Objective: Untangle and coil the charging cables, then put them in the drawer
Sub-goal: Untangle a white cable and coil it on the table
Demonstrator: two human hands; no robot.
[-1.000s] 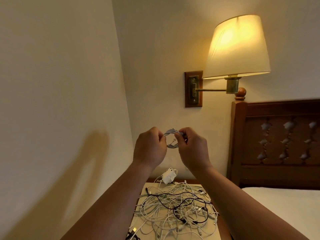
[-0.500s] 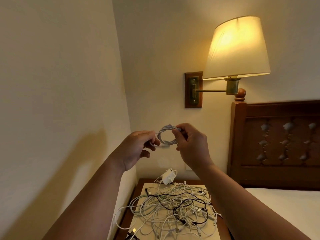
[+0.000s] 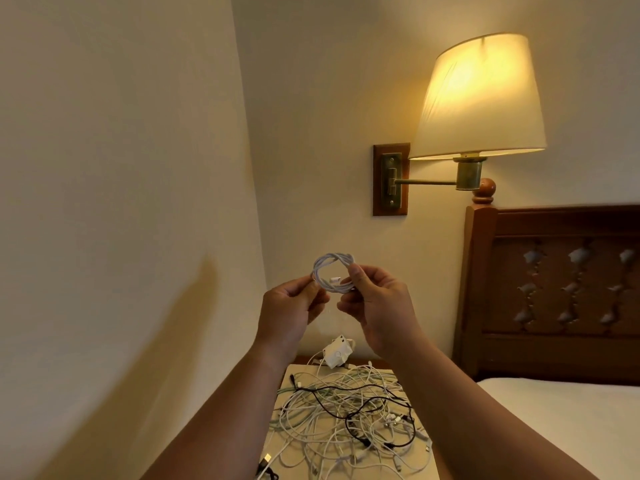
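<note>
Right of the tabletop [image 3: 304,460], carved wooden headboard [image 3: 554,289], cut off by the frame edge. Above and right of the tabletop, lit pleated cream lampshade [image 3: 479,98] on a brass arm. Across the tabletop, tangle of thin white and black cables [image 3: 346,410], single runs impossible to follow. High above the tabletop, left grip [image 3: 291,313] and right grip [image 3: 377,306] pinched narrowly on opposite sides of a small round coiled white cable [image 3: 333,257]: upright, open face toward the camera, no clear long axis, plug end across the hole. At the tabletop's far edge, boxy white adapter [image 3: 336,351].
</note>
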